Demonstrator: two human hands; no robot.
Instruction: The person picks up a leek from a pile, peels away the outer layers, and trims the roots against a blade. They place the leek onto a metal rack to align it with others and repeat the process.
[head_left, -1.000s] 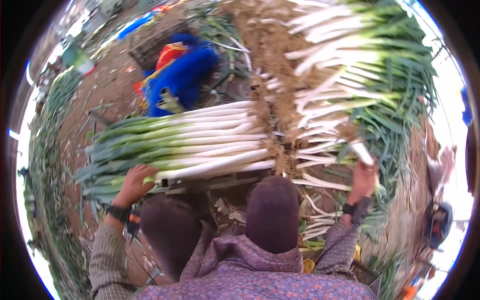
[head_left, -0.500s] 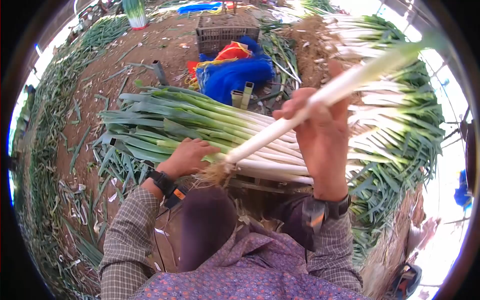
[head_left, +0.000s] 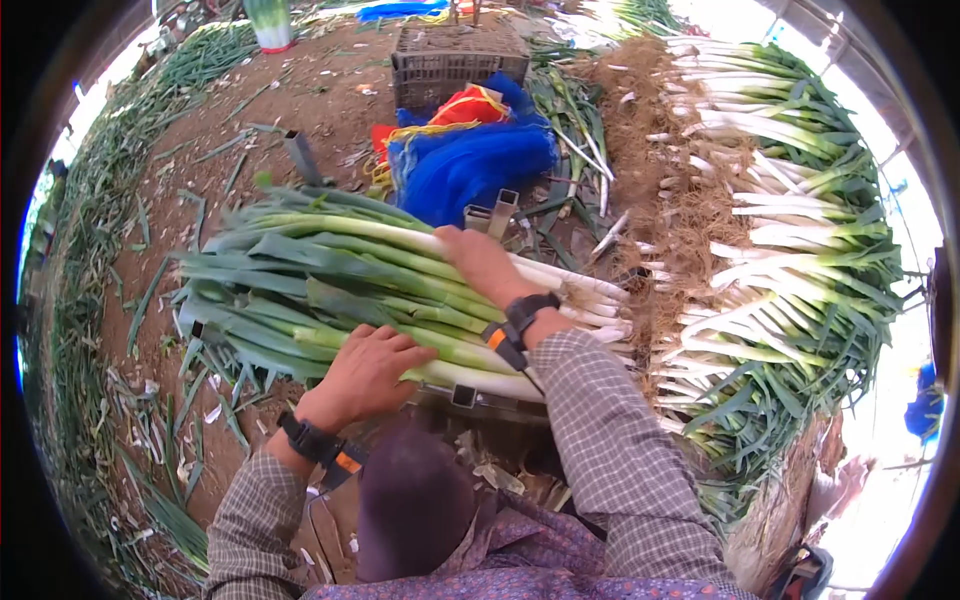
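On long green-and-white leeks (head_left: 375, 265), my right hand (head_left: 483, 265), grip unclear, lay nearer the white ends than my loosely open left hand (head_left: 362, 378).

1 head view; from above wearer's lap, facing forward and down; close in.

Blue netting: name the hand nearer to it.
Right. The right hand is on the leek bundle, just on the near side of the blue netting; the left hand is on the bundle's near edge, farther off.
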